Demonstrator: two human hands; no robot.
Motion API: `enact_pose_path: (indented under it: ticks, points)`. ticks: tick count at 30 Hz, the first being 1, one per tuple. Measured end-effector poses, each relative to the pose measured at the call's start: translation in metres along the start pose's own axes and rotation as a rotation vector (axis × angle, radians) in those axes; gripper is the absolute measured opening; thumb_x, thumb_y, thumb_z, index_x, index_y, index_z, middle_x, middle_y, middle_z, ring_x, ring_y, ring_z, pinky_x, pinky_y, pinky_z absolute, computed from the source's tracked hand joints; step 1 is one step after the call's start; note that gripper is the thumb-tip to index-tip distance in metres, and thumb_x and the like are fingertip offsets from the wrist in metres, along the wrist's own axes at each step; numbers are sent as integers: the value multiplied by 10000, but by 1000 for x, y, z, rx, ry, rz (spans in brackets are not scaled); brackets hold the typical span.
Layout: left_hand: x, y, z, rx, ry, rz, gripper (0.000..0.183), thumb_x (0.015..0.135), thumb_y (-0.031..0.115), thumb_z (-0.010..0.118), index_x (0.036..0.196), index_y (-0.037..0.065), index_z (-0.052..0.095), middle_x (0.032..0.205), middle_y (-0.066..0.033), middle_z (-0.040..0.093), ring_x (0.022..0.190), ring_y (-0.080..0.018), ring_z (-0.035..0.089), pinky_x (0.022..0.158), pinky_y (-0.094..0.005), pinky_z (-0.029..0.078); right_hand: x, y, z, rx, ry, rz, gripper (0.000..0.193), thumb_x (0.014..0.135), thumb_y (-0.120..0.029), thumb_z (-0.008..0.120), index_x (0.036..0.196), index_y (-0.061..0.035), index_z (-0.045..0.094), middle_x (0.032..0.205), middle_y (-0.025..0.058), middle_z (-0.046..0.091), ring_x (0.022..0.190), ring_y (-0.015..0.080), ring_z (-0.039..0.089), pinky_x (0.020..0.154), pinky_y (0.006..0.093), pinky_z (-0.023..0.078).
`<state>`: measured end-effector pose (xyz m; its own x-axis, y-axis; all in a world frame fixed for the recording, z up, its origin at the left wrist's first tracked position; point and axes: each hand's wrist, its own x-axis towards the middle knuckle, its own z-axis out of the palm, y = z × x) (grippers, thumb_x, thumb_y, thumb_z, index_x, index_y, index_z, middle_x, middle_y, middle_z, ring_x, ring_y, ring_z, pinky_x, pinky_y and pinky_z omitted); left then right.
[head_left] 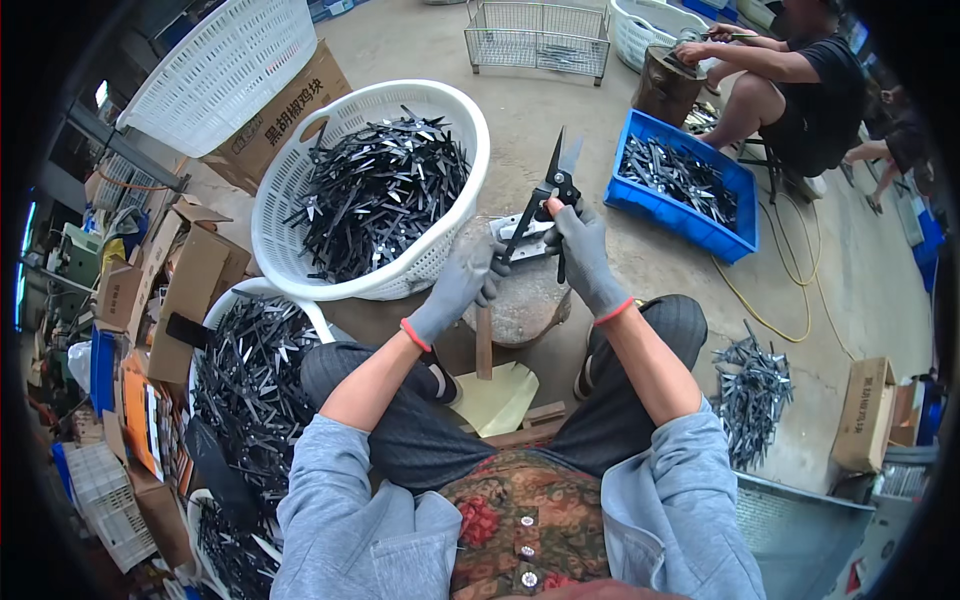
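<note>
A pair of black shears is held above a round stump, with its blades pointing up and slightly apart. My right hand, in a grey glove with a bare thumb tip, closes around it just below the pivot. At its left handle, the gloved fingers of my left hand are curled and closed. A metal block sits on the stump behind the shears, partly hidden by them. Below my left hand a flat wooden stick hangs past the stump's edge; its upper end is hidden.
A large white basket full of dark blades stands front left, another white basket beside my left knee. At right are a blue crate of parts and a shears pile on the floor. A person sits working beyond the crate.
</note>
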<state>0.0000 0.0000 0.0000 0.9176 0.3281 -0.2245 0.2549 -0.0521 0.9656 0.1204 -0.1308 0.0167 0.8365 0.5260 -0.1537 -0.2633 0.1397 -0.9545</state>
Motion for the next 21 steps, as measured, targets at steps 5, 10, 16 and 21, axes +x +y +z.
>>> enact_pose_path:
  ticks: [5, 10, 16, 21]
  points:
    - [-12, 25, 18, -120, -92, -9, 397, 934, 395, 352, 765, 53, 460, 506, -4, 407, 363, -87, 382, 343, -214, 306, -7, -16, 5, 209, -227, -136, 386, 890, -284, 501, 1188, -40, 479, 1018, 83, 592, 853, 125, 574, 723, 261, 467]
    - [-13, 29, 11, -107, -181, -10, 422, 928, 402, 378, 752, 35, 488, 472, -15, 405, 351, -94, 370, 350, -228, 295, -28, -28, 19, 391, -663, -22, 550, 900, -406, 440, 1306, -49, 340, 1149, 153, 539, 1046, 236, 543, 845, 323, 447]
    - [8, 19, 11, 360, -282, 59, 384, 894, 390, 460, 900, 24, 574, 628, -32, 541, 555, -124, 539, 513, -265, 438, -23, -8, 34, -165, -61, -379, 76, 870, -100, 538, 891, -27, 546, 736, 1, 534, 654, 61, 509, 591, 219, 431]
    - [11, 10, 6, 399, -350, -90, 325, 882, 333, 486, 952, 28, 574, 686, -50, 553, 610, -108, 536, 557, -246, 451, -12, 2, 25, -267, 65, -491, 95, 856, -97, 562, 842, -7, 534, 684, -14, 521, 608, 46, 442, 537, 215, 385]
